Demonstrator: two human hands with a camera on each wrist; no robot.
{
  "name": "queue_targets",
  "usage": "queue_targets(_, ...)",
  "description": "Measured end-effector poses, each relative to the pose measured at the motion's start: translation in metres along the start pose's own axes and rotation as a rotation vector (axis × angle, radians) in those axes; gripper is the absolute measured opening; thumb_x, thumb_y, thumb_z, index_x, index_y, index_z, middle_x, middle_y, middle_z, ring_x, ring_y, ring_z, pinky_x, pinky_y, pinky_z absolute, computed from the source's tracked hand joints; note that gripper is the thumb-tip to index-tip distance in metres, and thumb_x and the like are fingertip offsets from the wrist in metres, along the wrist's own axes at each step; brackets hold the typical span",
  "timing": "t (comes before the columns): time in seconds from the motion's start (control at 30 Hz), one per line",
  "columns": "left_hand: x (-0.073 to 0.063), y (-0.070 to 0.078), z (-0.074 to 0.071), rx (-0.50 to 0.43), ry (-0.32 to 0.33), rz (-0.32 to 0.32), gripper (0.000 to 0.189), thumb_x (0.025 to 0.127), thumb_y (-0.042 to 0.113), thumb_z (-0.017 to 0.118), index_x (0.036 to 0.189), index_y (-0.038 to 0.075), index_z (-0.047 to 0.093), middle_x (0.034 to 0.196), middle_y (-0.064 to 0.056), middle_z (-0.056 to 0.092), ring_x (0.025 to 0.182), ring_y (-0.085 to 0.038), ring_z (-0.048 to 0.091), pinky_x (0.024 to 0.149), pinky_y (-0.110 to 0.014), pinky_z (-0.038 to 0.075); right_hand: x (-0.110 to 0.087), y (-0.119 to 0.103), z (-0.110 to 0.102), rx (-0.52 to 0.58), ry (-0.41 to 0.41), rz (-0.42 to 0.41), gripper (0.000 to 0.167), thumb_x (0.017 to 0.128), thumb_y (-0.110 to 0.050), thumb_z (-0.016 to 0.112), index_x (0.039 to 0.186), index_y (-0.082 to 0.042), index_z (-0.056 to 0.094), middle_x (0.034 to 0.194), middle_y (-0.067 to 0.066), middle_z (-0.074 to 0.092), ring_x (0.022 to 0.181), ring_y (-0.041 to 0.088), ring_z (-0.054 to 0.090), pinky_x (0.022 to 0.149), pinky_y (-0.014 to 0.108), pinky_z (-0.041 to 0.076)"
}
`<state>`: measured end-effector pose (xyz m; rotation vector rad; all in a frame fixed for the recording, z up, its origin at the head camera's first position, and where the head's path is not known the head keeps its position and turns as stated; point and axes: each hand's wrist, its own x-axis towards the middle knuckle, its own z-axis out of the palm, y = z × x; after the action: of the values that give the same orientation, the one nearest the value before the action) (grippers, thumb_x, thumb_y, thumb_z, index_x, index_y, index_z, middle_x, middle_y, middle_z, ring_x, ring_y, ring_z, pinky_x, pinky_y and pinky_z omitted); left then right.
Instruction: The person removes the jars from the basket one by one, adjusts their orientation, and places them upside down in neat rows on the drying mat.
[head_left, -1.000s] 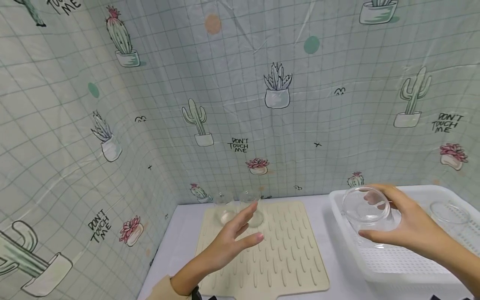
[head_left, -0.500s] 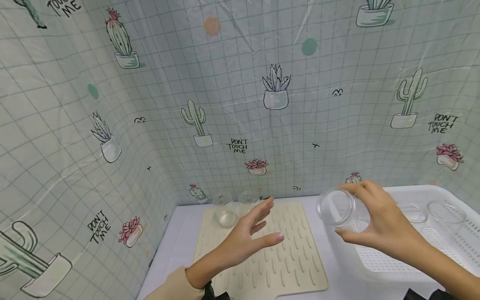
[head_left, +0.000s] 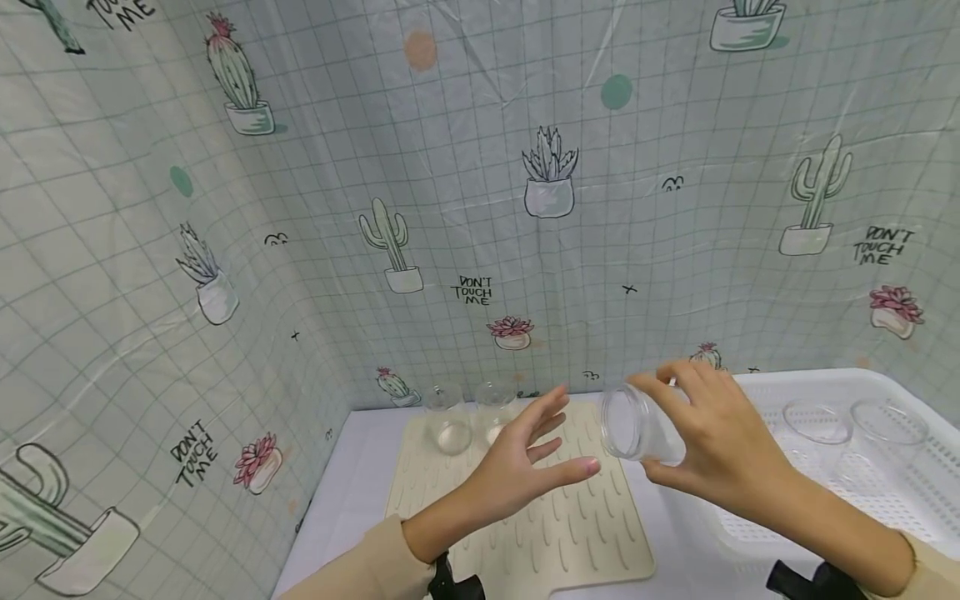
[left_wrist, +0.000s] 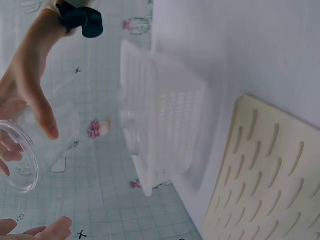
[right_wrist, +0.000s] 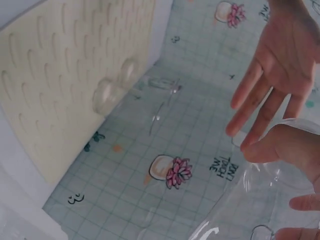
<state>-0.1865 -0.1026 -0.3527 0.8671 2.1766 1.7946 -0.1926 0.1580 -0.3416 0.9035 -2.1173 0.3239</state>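
Observation:
A clear cup [head_left: 627, 422] lies tipped on its side in the air, its rim facing left toward my left hand. My right hand [head_left: 723, 433] grips it around the body, fingers above and thumb below. The left wrist view shows the cup [left_wrist: 57, 142] with the thumb along its side. My left hand [head_left: 517, 467] is held out over the drying mat [head_left: 577, 525], fingers extended and thumb apart, holding nothing. In the right wrist view, the left palm [right_wrist: 290, 65] faces the cup, the fingertips just beyond its edge.
Two clear cups, one left [head_left: 450, 429] and one right [head_left: 495, 408], stand at the mat's back left. A white perforated basket [head_left: 832, 379] on the right contains clear cups, their round rims [head_left: 817, 423] visible. A cactus-print curtain [head_left: 465, 208] encloses the back and left.
My right hand has carried the cup left from over the basket toward the mat, turning its rim leftward. My left hand has moved right toward the cup.

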Motion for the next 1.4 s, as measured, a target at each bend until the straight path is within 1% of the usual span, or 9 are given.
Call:
queue_targets(0.23,0.008,-0.002,0.007,-0.024,-0.005,-0.027,0.086,0.089,0.038,0.076,0.158,0.024,0.026,0.158,0.000,0.032,0.142,-0.022,0.037,0.105,-0.028,0.043,0.004,-0.008,0.011,-0.076,-0.014,-0.092,0.080,0.051,-0.023,0.085,0.125,-0.006,0.060,0.107,0.017,0.056,0.099,0.038,0.053,0.084,0.055,0.045)
queue_targets(0.43,0.011,-0.003,0.012,-0.039,0.007,-0.051,0.082,0.088,0.037,0.078,0.155,0.025,0.032,0.153,-0.001,0.039,0.137,-0.020,0.044,0.101,-0.029,0.047,0.006,-0.020,0.020,-0.123,-0.020,-0.148,0.085,0.049,-0.026,0.090,0.125,-0.003,0.060,0.111,0.019,0.056,0.099,0.040,0.054,0.081,0.052,0.046)
queue_targets(0.6,0.010,-0.004,0.010,-0.098,0.033,-0.045,0.072,0.089,0.027,0.078,0.151,0.020,0.041,0.143,-0.001,0.050,0.126,-0.019,0.055,0.096,-0.030,0.051,0.007,-0.030,0.025,-0.128,-0.023,-0.156,0.088,0.047,-0.026,0.090,0.126,-0.004,0.061,0.113,0.017,0.056,0.099,0.037,0.054,0.080,0.049,0.045)
queue_targets(0.77,0.009,-0.005,0.007,-0.112,0.059,-0.043,0.062,0.089,0.021,0.078,0.144,0.014,0.050,0.133,-0.002,0.057,0.116,-0.019,0.061,0.088,-0.030,0.055,0.006,-0.035,0.030,-0.127,-0.020,-0.137,0.090,0.046,-0.026,0.091,0.128,-0.006,0.059,0.113,0.016,0.055,0.100,0.037,0.053,0.081,0.048,0.045)
queue_targets(0.93,0.010,-0.010,0.004,-0.131,0.078,-0.012,0.058,0.088,0.016,0.079,0.140,0.013,0.055,0.129,-0.004,0.059,0.113,-0.019,0.063,0.089,-0.031,0.055,0.007,-0.036,0.031,-0.123,0.001,-0.145,0.098,0.044,-0.031,0.094,0.131,-0.006,0.056,0.114,0.016,0.055,0.101,0.037,0.054,0.082,0.048,0.044)
queue_targets(1.03,0.009,-0.013,0.002,-0.141,0.089,0.007,0.059,0.087,0.015,0.080,0.140,0.010,0.055,0.131,-0.007,0.059,0.115,-0.024,0.062,0.091,-0.032,0.054,0.007,-0.035,0.027,-0.044,-0.017,-0.104,0.104,0.047,-0.042,0.096,0.137,-0.009,0.054,0.118,0.014,0.056,0.105,0.035,0.053,0.085,0.048,0.040)
queue_targets(1.2,0.007,-0.017,-0.005,-0.126,0.104,0.014,0.059,0.088,0.017,0.079,0.141,0.012,0.053,0.135,-0.009,0.058,0.121,-0.033,0.059,0.089,-0.032,0.055,0.006,-0.024,0.022,0.177,0.003,0.044,0.103,0.060,-0.063,0.087,0.142,-0.011,0.051,0.126,0.008,0.055,0.115,0.029,0.050,0.091,0.050,0.033)
queue_targets(1.27,0.006,-0.018,-0.007,-0.123,0.109,0.007,0.059,0.089,0.016,0.078,0.142,0.012,0.053,0.136,-0.008,0.058,0.122,-0.033,0.058,0.088,-0.032,0.055,0.005,-0.019,0.021,0.281,0.026,0.120,0.103,0.060,-0.059,0.090,0.142,-0.010,0.050,0.129,0.006,0.053,0.118,0.025,0.048,0.093,0.048,0.032)
queue_targets(1.4,0.005,-0.021,-0.010,-0.142,0.118,0.000,0.058,0.090,0.012,0.076,0.143,0.008,0.051,0.137,-0.009,0.058,0.122,-0.032,0.058,0.088,-0.032,0.055,-0.002,-0.013,0.023,0.493,0.058,0.293,0.105,0.056,-0.027,0.100,0.144,-0.010,0.046,0.133,0.002,0.052,0.121,0.018,0.047,0.096,0.032,0.035)
